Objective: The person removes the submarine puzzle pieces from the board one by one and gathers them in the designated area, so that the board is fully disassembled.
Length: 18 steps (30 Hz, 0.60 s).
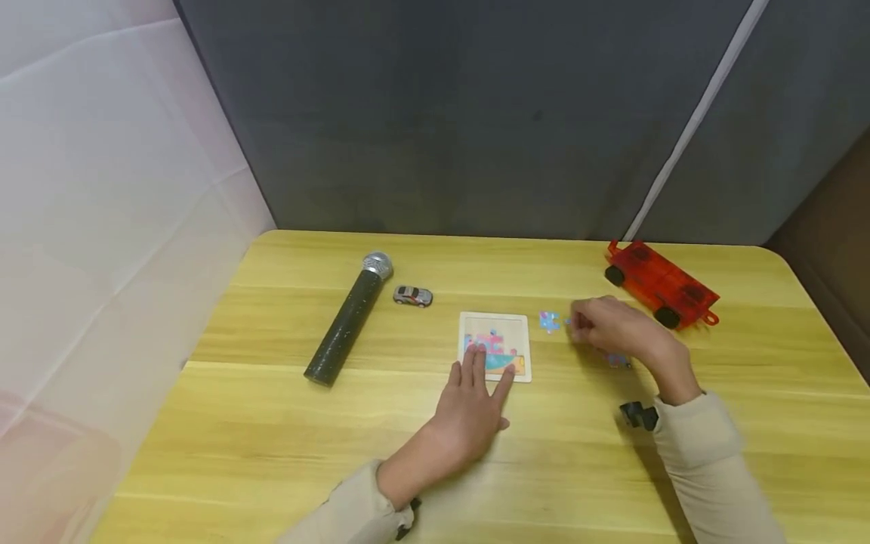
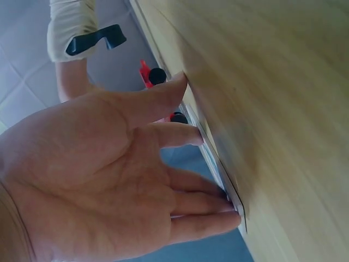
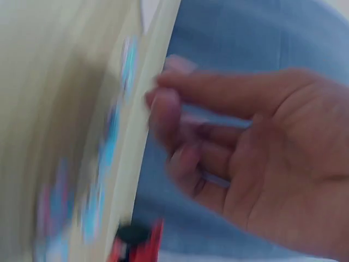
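Left hand (image 1: 469,415), spread, touches a square, pale puzzle board (image 1: 511,327) partly filled in pink and blue.

We see a yellow wood-grain table (image 1: 258,431) with rounded far corners, its grain running mostly from side to side, and behind it a dark grey wall (image 1: 435,113) crossed on the right by a slanting pale strip (image 1: 700,113). To our left hangs a creased whitish sheet (image 1: 122,189), pinkish toward the bottom, and at our far right stands a brown panel (image 1: 832,249), dimmer than the brightly lit table.
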{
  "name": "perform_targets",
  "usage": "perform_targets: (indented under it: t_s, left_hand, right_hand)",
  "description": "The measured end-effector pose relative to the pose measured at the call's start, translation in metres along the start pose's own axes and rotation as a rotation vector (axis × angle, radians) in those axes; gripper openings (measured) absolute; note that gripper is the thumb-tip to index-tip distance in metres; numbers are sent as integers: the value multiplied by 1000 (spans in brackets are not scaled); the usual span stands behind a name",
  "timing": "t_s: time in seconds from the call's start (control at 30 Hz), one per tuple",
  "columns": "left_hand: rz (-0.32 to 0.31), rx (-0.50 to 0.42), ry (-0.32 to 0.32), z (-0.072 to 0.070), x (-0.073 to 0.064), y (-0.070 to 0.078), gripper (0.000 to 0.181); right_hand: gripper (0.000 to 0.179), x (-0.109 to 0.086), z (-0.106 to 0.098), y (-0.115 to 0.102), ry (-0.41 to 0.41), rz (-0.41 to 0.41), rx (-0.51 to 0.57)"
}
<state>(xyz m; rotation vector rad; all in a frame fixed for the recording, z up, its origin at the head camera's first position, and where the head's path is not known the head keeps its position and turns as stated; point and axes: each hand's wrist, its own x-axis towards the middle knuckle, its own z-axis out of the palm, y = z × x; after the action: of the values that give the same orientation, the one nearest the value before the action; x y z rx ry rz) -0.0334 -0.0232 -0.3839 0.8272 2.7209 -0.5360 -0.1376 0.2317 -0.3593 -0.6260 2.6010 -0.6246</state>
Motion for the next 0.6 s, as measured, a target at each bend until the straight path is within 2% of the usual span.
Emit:
perform_targets:
  t_s: [0.1, 0.17, 0.23, 0.3, 0.6]
  left_hand:
    - [-12, 5, 1, 0, 0, 1, 72]
    - [-18, 6, -5, -1, 0, 0, 72]
    - [-20, 2, -16, -2, 0, 0, 72]
    - [-17, 2, -25, -2, 0, 0, 72]
    - [-18, 1, -41, -2, 1, -1, 74]
  right_hand:
    - [4, 18, 15, -26, 42, -129, -18]
    - [13, 30, 23, -39, 33, -168, -26]
    - [23, 40, 29, -48, 16, -158, -24]
    - [25, 47, 35, -52, 12, -134, -2]
    - [7, 61, 51, -59, 39, -100, 55]
